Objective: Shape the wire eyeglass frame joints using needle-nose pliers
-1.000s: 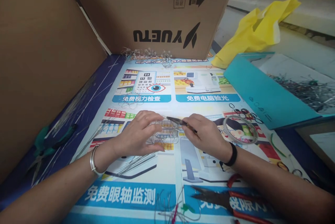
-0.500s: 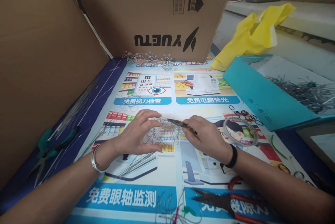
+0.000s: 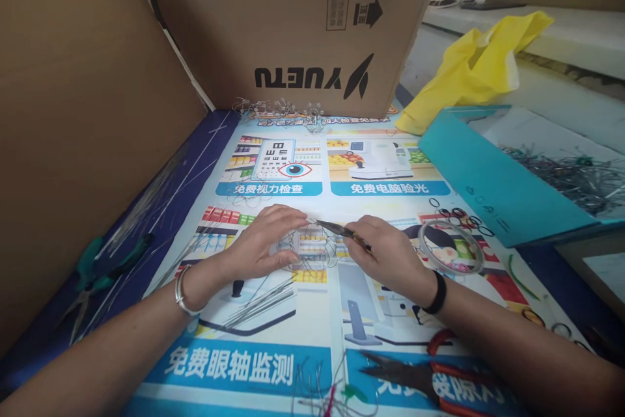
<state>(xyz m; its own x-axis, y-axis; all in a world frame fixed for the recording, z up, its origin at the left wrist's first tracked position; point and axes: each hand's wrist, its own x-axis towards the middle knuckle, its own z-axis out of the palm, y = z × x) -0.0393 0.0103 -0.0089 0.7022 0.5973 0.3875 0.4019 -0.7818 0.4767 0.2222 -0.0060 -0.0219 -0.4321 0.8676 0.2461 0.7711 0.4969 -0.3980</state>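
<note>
Between my hands is a bent wire piece (image 3: 317, 254), made of thin loops and strands. My left hand (image 3: 263, 241) curves around its left side, fingertips at the top and thumb lower down. Needle-nose pliers (image 3: 336, 228) are gripped in my right hand (image 3: 381, 248), which is closed around the handles. Their dark tip points left and meets the wire near my left fingertips. Whether the jaws are closed on the wire is too small to tell. Straight wire lengths (image 3: 261, 303) lie on the printed sheet below my left hand.
Red-handled scissors (image 3: 405, 371) and tangled wires (image 3: 317, 384) lie at the front. Green-handled pliers (image 3: 90, 280) rest left. On the right are a clear round dish (image 3: 424, 254), dark rings (image 3: 456, 212) and a turquoise box (image 3: 478, 176) of wire pieces. Cardboard (image 3: 293, 20) stands behind.
My left thumb has moved up, narrowing the gap to the fingers around the wire piece. The pliers stay at the top of the wire. The whole view has shifted slightly.
</note>
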